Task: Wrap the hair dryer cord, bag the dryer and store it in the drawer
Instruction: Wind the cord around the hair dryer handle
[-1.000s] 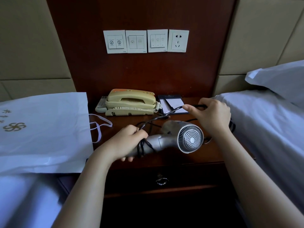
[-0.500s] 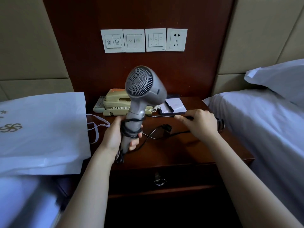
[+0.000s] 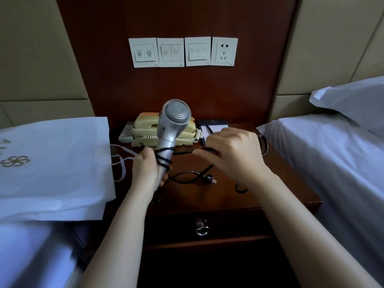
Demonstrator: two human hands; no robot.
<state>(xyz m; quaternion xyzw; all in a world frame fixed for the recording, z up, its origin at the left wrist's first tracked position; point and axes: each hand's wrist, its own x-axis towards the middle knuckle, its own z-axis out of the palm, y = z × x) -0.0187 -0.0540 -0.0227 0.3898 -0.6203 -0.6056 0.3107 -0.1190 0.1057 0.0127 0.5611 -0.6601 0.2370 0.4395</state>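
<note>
A silver hair dryer [image 3: 173, 121] stands upright above the dark wooden nightstand [image 3: 207, 196], handle down. My left hand [image 3: 148, 171] grips the lower handle. Black cord [image 3: 187, 177] is wound a few turns round the handle; the rest runs right to my right hand [image 3: 234, 152], which pinches it, while a slack loop and the plug [image 3: 208, 178] lie on the nightstand top. A white bag [image 3: 54, 163] with a gold emblem lies on the bed at the left, its handles hanging toward the nightstand. The drawer [image 3: 207, 225] below, with a metal ring pull, is closed.
A beige telephone [image 3: 145, 132] and a remote sit at the back of the nightstand, a notepad with pen [image 3: 216, 127] beside them. Wall switches and a socket [image 3: 224, 51] are above. A white-sheeted bed with a pillow [image 3: 353, 100] stands at the right.
The dryer swung from lying sideways to upright in my left hand, then turned and dropped lower. My right hand carried the cord leftward toward the handle.
</note>
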